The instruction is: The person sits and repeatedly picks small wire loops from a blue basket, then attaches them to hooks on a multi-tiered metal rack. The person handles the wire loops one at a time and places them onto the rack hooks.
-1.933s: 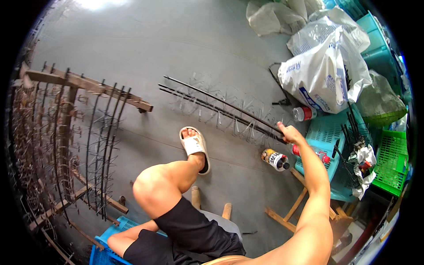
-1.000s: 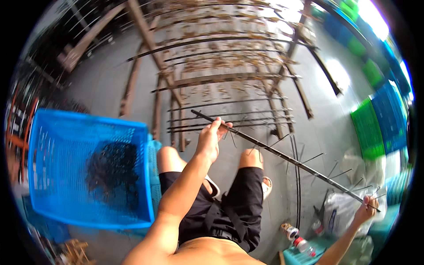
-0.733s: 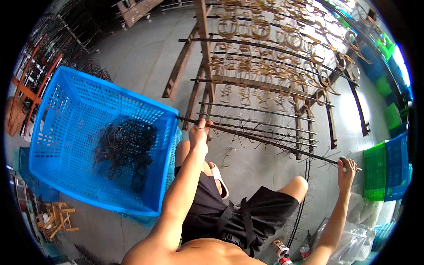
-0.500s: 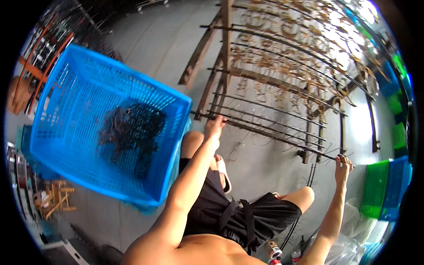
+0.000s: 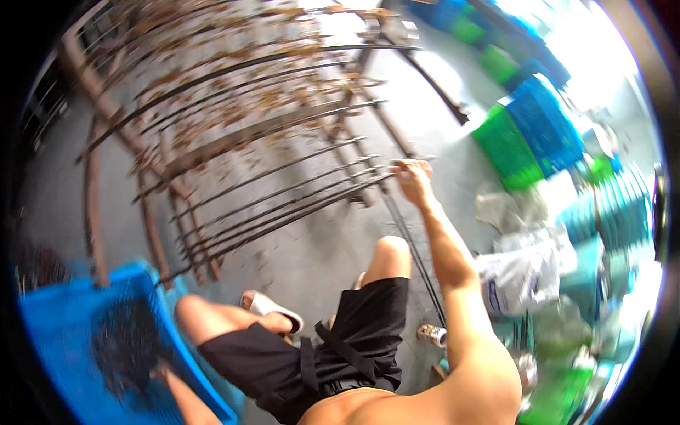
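My right hand [image 5: 414,177] is closed round the right end of a thin dark rod [image 5: 312,202], the nearest of several lying across the low part of a brown rack [image 5: 110,117]. At the lower left, my left hand [image 5: 162,371] is inside a blue plastic basket [image 5: 49,326]. It is at the edge of a tangled dark pile [image 5: 124,340] there; motion blur hides its fingers. The pile's pieces are too smeared to name. Higher on the rack, rods carry rows of curled brownish pieces [image 5: 262,99].
On the right stand a green crate [image 5: 506,149] and a blue crate [image 5: 542,117]. White plastic bags [image 5: 520,276] lie below them, near stacked teal baskets [image 5: 609,212]. A small container [image 5: 432,335] is on the floor by long thin rods [image 5: 414,248] leaning past my right knee.
My left hand has left the rod's left end and gone down into the blue basket. The right hand stays on the rod's right end. The view has swung to the right.
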Motion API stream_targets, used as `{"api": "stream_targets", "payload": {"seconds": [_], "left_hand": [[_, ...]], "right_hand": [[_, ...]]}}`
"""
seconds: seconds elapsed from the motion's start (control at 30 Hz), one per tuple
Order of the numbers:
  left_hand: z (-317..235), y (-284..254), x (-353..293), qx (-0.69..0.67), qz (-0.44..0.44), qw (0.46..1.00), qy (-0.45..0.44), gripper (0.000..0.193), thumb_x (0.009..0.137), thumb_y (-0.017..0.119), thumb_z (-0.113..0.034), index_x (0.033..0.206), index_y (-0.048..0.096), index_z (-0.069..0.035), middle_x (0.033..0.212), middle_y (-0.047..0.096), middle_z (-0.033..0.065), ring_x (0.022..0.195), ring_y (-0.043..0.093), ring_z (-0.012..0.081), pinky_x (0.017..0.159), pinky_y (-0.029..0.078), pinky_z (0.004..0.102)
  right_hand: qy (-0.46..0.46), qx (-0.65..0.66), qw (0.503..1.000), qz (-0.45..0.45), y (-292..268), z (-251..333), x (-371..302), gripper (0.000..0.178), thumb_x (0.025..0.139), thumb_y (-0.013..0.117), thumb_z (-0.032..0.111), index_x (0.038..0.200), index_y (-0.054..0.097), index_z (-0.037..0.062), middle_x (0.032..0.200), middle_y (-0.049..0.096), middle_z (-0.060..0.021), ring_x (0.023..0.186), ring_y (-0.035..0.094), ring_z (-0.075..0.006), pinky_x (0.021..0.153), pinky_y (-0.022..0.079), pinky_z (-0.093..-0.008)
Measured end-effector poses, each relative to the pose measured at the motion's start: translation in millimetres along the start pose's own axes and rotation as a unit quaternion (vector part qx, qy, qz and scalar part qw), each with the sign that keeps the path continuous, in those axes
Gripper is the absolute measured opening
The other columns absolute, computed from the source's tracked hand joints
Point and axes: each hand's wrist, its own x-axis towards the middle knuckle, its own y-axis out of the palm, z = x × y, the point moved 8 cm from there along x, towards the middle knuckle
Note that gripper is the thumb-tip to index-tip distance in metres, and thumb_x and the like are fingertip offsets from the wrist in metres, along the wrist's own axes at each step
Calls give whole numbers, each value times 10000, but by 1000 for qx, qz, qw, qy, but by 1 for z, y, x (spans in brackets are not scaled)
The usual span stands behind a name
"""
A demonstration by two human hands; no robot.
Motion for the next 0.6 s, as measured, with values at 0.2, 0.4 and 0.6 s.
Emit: {"api": "stream_targets", "payload": {"seconds": [0.2,0.4,0.6], "left_hand": [[-4,57,7,256,-76,943,198,415,858,517,-268,1254,443,-170,1332,405,117,1128,463,367,907,411,497],[17,72,34,306,-125,901,281,578,907,489,-441,1391,303,-185,1430,281,124,1236,374,300,940,360,555],[17,44,41,-91,-173,934,299,333,851,511,-278,1071,613,-49,1149,556,185,1063,500,360,927,386,479]], "right_hand": [[77,56,995,-24,18,-44,-47,298,847,596,365,922,592,77,956,583,-81,1002,518,-262,942,308,-449],[58,62,995,-45,8,-30,-16,322,851,600,334,974,581,37,1028,574,-148,1031,509,-331,896,388,-412],[61,-47,997,-30,48,-52,-14,367,866,593,261,1154,547,39,1271,464,-212,1204,418,-347,1034,317,-405]]}}
